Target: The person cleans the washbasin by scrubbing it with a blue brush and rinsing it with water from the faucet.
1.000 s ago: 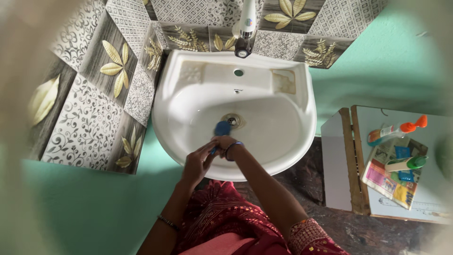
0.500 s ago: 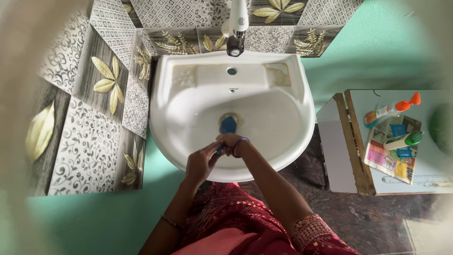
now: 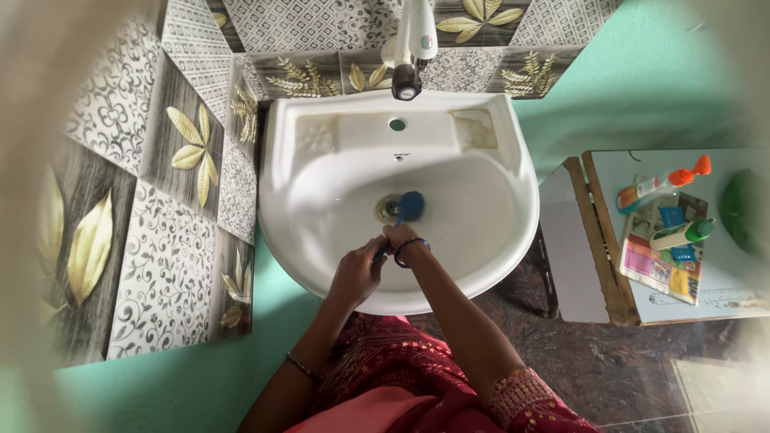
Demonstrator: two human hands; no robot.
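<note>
Patterned tiles frame a white sink [image 3: 513, 152]; both hands, left [image 3: 357, 273] and right [image 3: 399, 239], grip a blue brush [image 3: 409, 206] beside the drain [image 3: 388, 208]. Firm, short strokes around it would scrub best.

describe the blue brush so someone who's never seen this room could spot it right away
Start at the white washbasin fixed to the patterned tile wall, under the tap. Near the drain at the bottom of the bowl lies the blue brush, its handle gripped by the left hand and right hand. It is the only blue thing in the basin.
</note>
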